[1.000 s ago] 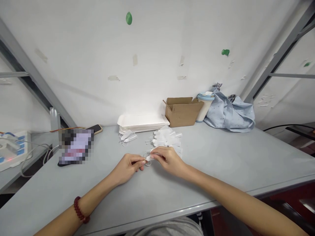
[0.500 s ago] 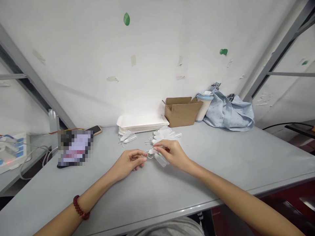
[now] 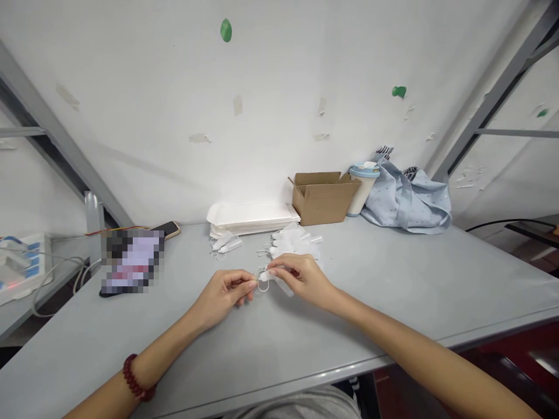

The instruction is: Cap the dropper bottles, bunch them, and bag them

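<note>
My left hand (image 3: 225,295) and my right hand (image 3: 301,278) meet over the grey table (image 3: 393,291). Between their fingertips they pinch one small clear plastic piece with a thin ring (image 3: 264,279); the right hand holds its clear body, the left hand pinches the ring end. Just behind the hands lies a pile of similar clear plastic pieces (image 3: 294,241). A smaller group of the pieces (image 3: 225,243) lies to the left of it. A red bead bracelet (image 3: 133,379) is on my left wrist.
A stack of white sheets (image 3: 251,216) and an open cardboard box (image 3: 323,198) stand at the wall. A cup with a blue lid (image 3: 363,187) and a light blue cloth (image 3: 408,201) lie to the right. A phone (image 3: 168,230) lies at the left.
Both hands stayed together on the small piece, shifting only slightly. The clear body that hung below the right hand half a second ago is now tucked closer under its fingers.
</note>
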### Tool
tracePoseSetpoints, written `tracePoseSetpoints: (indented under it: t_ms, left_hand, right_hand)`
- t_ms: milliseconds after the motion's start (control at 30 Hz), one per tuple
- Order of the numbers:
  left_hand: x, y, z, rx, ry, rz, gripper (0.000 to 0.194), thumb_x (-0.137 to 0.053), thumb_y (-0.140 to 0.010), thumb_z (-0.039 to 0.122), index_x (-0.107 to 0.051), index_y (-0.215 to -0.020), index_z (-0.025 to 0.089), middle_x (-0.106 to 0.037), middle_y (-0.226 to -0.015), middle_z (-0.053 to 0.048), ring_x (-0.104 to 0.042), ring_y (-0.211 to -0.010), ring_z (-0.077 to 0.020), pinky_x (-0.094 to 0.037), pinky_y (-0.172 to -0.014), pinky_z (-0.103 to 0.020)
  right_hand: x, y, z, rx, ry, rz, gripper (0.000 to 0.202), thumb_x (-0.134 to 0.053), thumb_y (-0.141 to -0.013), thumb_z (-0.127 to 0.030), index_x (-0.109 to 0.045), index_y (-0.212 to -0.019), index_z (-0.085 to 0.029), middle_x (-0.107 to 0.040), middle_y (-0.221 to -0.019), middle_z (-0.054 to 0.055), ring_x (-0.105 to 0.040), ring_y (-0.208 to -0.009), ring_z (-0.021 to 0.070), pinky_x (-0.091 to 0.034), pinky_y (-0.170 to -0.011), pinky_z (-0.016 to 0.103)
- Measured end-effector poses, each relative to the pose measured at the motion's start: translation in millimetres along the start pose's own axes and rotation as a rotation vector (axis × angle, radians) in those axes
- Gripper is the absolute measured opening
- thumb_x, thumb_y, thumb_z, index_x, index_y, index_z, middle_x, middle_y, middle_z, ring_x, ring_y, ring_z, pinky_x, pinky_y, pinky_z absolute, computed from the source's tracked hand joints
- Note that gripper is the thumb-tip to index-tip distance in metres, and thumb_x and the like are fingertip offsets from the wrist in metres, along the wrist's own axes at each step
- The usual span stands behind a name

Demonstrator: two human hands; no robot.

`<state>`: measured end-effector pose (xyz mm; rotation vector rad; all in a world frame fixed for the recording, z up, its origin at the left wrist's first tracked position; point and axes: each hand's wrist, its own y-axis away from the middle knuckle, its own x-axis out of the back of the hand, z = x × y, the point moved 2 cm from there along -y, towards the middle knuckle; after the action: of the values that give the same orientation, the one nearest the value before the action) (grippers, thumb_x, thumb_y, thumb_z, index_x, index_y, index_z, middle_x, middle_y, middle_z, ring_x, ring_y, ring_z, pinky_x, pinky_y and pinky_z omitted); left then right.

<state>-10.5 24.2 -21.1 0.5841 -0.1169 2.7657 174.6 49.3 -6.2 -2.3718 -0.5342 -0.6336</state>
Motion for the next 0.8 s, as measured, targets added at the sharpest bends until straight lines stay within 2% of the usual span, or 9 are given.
tracePoseSetpoints:
  t_ms: [467, 633, 800]
  left_hand:
    - [-2.8, 0.6, -1.4, -0.005, 0.003, -0.042, 0.028, -0.052, -0.082, 0.036, -0.062, -0.067, 0.014, -0.057, -0.059, 0.000, -0.043, -0.051, -0.0097, -0.038, -0.053, -0.023]
    - [-2.3, 0.6, -2.1, 0.013, -0.006, 0.014, 0.028, -0.055, -0.081, 0.037, -0.064, -0.066, 0.014, -0.060, -0.060, -0.001, -0.043, -0.050, -0.0098, -0.037, -0.052, -0.023]
    - [5.6, -4.6, -0.4, 0.042, -0.032, 0.106, 0.027, -0.058, -0.078, 0.039, -0.067, -0.067, 0.015, -0.062, -0.060, -0.001, -0.043, -0.050, -0.0101, -0.037, -0.052, -0.023]
  right_hand:
    - [-1.4, 0.6, 0.1, 0.070, 0.023, -0.015, 0.019, -0.050, -0.088, -0.023, -0.067, -0.085, -0.015, -0.066, -0.077, 0.005, -0.056, -0.063, 0.0124, -0.041, -0.057, 0.023]
    - [-1.3, -0.1, 1.8, 0.093, 0.034, -0.009, 0.017, -0.051, -0.088, -0.020, -0.066, -0.086, -0.014, -0.066, -0.076, 0.005, -0.058, -0.065, 0.0124, -0.043, -0.059, 0.022]
    - [-5.7, 0.6, 10.5, 0.018, 0.063, -0.022, 0.018, -0.054, -0.087, -0.026, -0.062, -0.096, -0.013, -0.066, -0.079, 0.006, -0.060, -0.066, 0.0141, -0.047, -0.060, 0.024]
